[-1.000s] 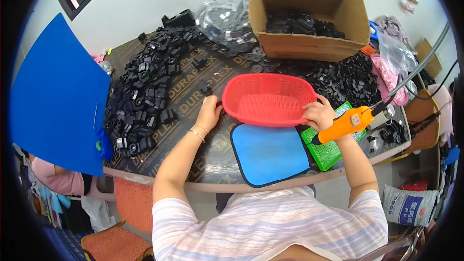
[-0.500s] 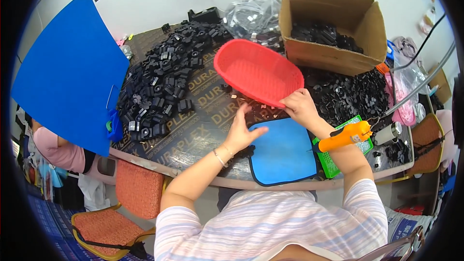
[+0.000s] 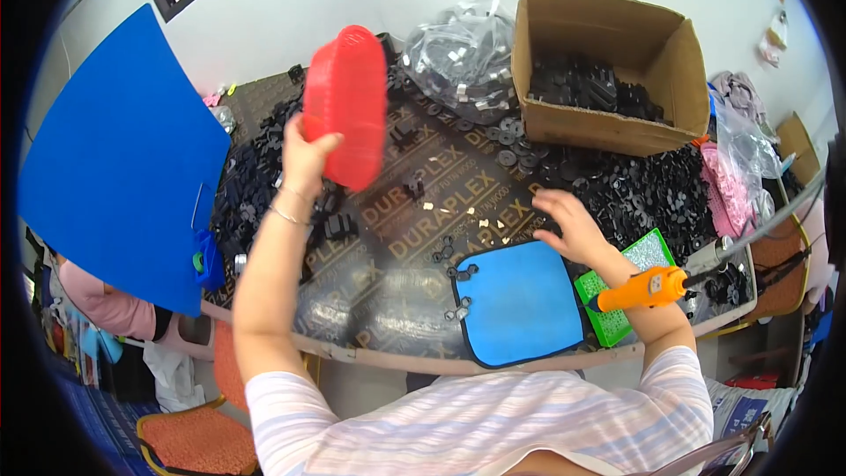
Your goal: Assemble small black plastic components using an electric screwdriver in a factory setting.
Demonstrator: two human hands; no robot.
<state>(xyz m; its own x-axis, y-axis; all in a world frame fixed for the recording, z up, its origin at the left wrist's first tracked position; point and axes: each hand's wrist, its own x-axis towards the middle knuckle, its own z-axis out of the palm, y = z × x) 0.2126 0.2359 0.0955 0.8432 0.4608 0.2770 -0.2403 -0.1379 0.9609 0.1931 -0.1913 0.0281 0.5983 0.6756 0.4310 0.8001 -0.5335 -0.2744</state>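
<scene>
My left hand [image 3: 305,157] grips the red plastic basket [image 3: 361,110] by its edge. The basket is raised and tilted up on its side, partly over a heap of black plastic parts [image 3: 260,172] on the left of the table. Nothing is held in my right hand [image 3: 571,227], its fingers apart above the table near the far right corner of the blue mat [image 3: 520,308]. A few small black hexagonal pieces [image 3: 460,307] lie along the mat's left edge. An orange electric screwdriver [image 3: 643,289] hangs over my right forearm and a green tray [image 3: 608,324] of small metal pieces.
At the back stand an open cardboard box [image 3: 608,128] of black parts and a clear plastic bag [image 3: 463,53]. Small black pieces [image 3: 648,181] cover the right side. A big blue panel [image 3: 123,159] rises at the left, with another person's pink sleeve [image 3: 106,295] beside it.
The red basket has swung left and been tipped up on its side. It has gone from my right hand to my left; my right hand has let go.
</scene>
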